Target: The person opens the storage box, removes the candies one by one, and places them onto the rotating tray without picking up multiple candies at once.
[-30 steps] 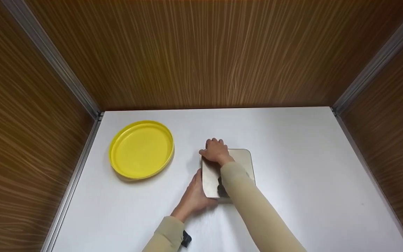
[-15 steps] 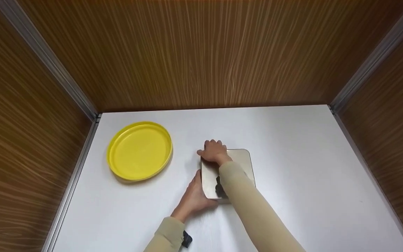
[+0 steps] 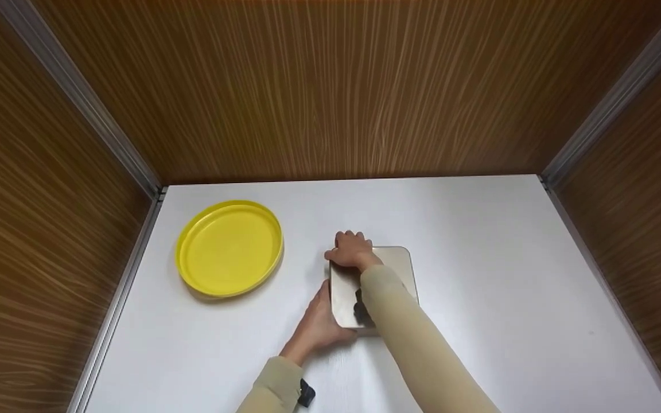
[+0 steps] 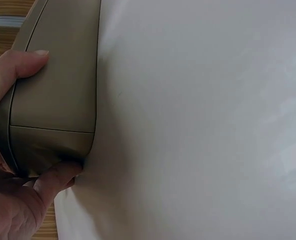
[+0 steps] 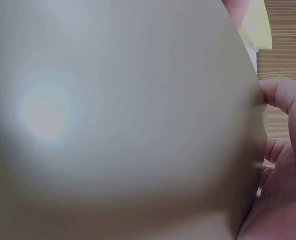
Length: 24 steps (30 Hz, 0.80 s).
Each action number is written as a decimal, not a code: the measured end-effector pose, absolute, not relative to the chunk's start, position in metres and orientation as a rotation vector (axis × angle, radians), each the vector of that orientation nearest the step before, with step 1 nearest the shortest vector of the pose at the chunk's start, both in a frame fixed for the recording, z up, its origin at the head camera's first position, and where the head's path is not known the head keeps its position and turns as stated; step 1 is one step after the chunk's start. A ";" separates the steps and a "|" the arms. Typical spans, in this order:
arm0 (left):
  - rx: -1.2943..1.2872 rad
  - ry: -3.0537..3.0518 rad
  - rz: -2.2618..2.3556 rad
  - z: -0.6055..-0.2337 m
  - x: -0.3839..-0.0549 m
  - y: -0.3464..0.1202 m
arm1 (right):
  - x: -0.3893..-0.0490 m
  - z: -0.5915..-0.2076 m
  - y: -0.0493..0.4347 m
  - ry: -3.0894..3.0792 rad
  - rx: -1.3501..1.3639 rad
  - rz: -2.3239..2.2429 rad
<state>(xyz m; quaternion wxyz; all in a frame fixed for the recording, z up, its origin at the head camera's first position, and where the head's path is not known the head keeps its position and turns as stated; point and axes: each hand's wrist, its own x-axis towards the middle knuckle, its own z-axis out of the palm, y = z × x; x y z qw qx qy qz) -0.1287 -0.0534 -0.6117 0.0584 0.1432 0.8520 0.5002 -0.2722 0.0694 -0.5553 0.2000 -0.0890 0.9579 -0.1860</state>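
A rounded rectangular metal tin (image 3: 342, 298) lies on the white table, its flat pale top facing up. My left hand (image 3: 318, 326) grips its near left corner. In the left wrist view the thumb lies on one side wall of the tin (image 4: 62, 85), with the other fingers round the corner. My right hand (image 3: 353, 249) reaches across the top and holds the far left corner. The right wrist view shows its thumb and fingertips curled at the edge of the shiny tin top (image 5: 132, 120). The right sleeve hides part of the top.
A round yellow plate (image 3: 230, 249) with a raised rim rests to the left on the white table (image 3: 508, 298). Wood-grain panels (image 3: 330, 86) enclose the back and both sides, with metal rails (image 3: 101, 120) along the corners.
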 end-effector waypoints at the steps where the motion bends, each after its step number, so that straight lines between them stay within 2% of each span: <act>1: 0.441 2.587 1.514 -0.612 -0.129 -0.053 | -0.272 -0.555 0.070 2.674 -0.245 -0.523; 24: 0.423 2.567 1.492 -0.609 -0.130 -0.057 | -0.275 -0.550 0.070 2.670 -0.246 -0.619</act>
